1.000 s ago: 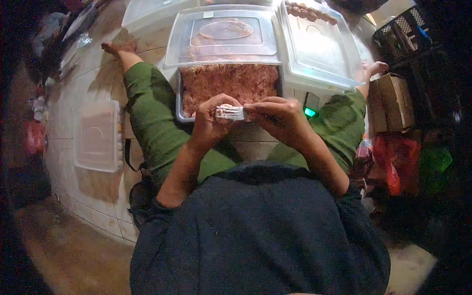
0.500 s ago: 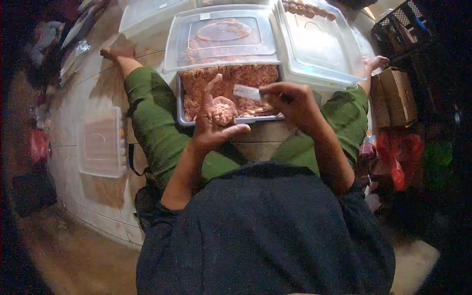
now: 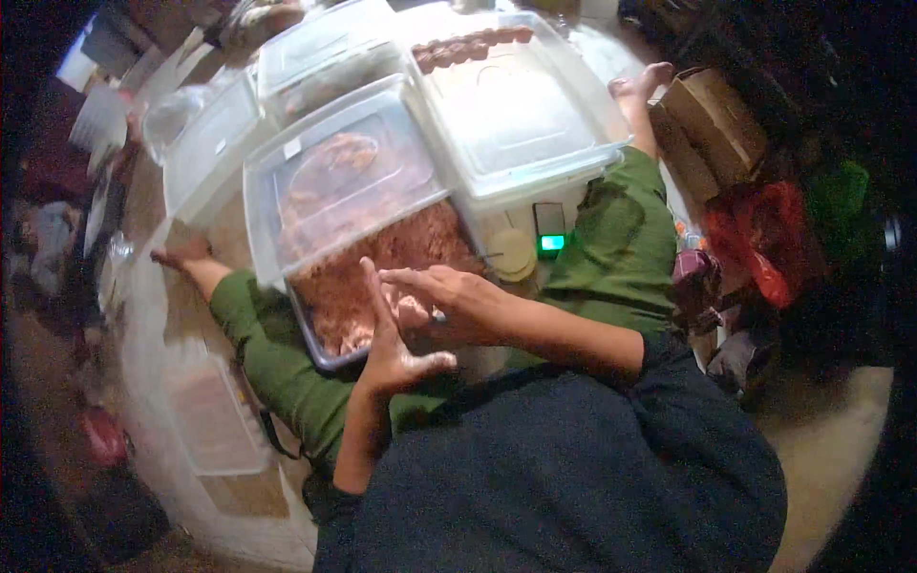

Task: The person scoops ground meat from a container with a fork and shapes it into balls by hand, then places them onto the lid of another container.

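My left hand (image 3: 380, 349) is held palm up with thumb and fingers spread. A pinkish-brown lump of soft, shredded-looking mixture (image 3: 413, 311) rests on its palm. Over that palm lies my right hand (image 3: 457, 298), its fingertips touching the left fingers. A pale sliver of a small clear plastic strip (image 3: 439, 316) shows under the right hand; the rest is hidden. Just beyond both hands is a grey-rimmed tray (image 3: 330, 362) of reddish-brown mixture (image 3: 401, 244). A translucent lid (image 3: 267, 196) covers its far part.
Right of the tray, a small scale with a lit green display (image 3: 552, 243) sits beside a round yellowish disc (image 3: 513, 256). A large clear box (image 3: 573, 158) holds a row of brown lumps (image 3: 468, 48). Another clear container (image 3: 215, 420) lies left of my leg; a cardboard box (image 3: 712, 129) stands far right.
My right hand has come left and down onto the left palm, covering most of the plastic strip. The view has turned right, bringing the scale and disc into sight.
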A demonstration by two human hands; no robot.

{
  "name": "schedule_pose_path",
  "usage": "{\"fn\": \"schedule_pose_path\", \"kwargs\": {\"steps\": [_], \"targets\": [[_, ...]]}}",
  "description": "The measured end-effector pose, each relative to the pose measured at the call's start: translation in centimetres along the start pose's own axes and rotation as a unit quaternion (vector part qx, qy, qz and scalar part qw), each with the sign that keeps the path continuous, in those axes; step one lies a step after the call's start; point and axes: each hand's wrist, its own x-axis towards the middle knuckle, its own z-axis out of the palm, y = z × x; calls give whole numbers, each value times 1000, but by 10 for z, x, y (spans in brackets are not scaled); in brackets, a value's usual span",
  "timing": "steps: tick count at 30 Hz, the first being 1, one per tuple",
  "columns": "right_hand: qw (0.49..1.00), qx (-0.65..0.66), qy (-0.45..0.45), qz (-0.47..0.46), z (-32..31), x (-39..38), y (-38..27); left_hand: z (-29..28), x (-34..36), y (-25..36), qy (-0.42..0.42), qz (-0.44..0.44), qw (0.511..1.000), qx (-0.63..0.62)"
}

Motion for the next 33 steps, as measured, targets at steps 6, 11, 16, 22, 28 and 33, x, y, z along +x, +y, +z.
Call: {"fn": "schedule_pose_path", "kwargs": {"steps": [6,11,16,22,28,33], "targets": [[989,37,134,58,-95,36,61,-114,24,-38,227,196,932,205],[950,-130,208,192,-208,95,195,-203,0,-80,487,180,824,226],[891,-282,255,248,-238,150,303,-212,25,-98,508,187,813,214],[889,-294,269,227,-217,173,348,-208,27,-96,513,182,812,208],[915,-223,227,248,-236,142,335,-215,29,-98,510,168,828,161],[975,-87,79,186,-213,87,168,-214,15,-105,538,162,816,136]]}}
